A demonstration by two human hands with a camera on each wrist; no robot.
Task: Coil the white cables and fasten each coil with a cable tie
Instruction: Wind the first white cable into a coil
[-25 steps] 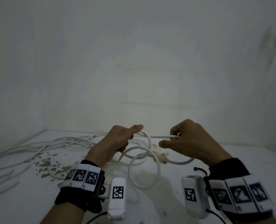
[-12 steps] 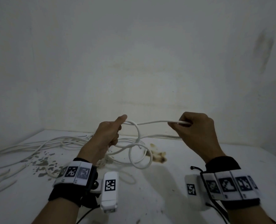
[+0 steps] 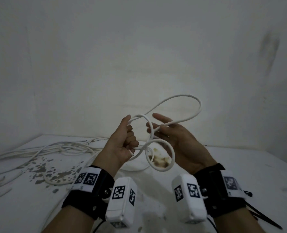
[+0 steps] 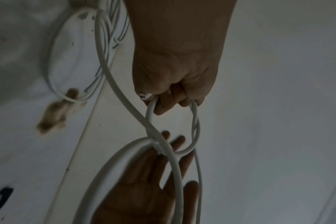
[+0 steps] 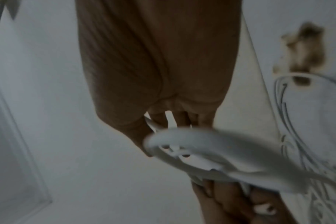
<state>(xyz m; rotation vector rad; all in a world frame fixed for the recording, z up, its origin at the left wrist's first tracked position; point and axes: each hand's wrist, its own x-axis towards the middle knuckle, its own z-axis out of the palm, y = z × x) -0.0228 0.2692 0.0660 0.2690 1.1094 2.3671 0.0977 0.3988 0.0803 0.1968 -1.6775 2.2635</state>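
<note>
My left hand (image 3: pixel 131 137) is a fist that grips a white cable (image 3: pixel 192 113) lifted off the white table (image 3: pixel 250 167). The cable makes a small loop at the fist, a large loop arching up to the right, and a lower loop (image 3: pixel 170 163) hanging over the table. My right hand (image 3: pixel 166 130) is palm up beside the left with fingers straight and spread, and the cable lies across them. The left wrist view shows the left hand (image 4: pixel 175 98) curled on two strands and the right hand (image 4: pixel 153 174) flat behind the crossing. In the right wrist view the cable (image 5: pixel 211 145) is blurred in front of the fingers (image 5: pixel 182 119).
Several more white cables (image 3: pixel 63 147) lie tangled at the table's back left, with stray ends near the left edge. A brown stain (image 3: pixel 161 159) and grey paint chips (image 3: pixel 43 167) mark the top. Black cable ties (image 3: pixel 265 220) lie by my right wrist. Bare walls close the back and sides.
Both hands rose. The right hand let go of its pinch on the cable, opened palm up and came close to the left, throwing a big loop upward. The left keeps its grip.
</note>
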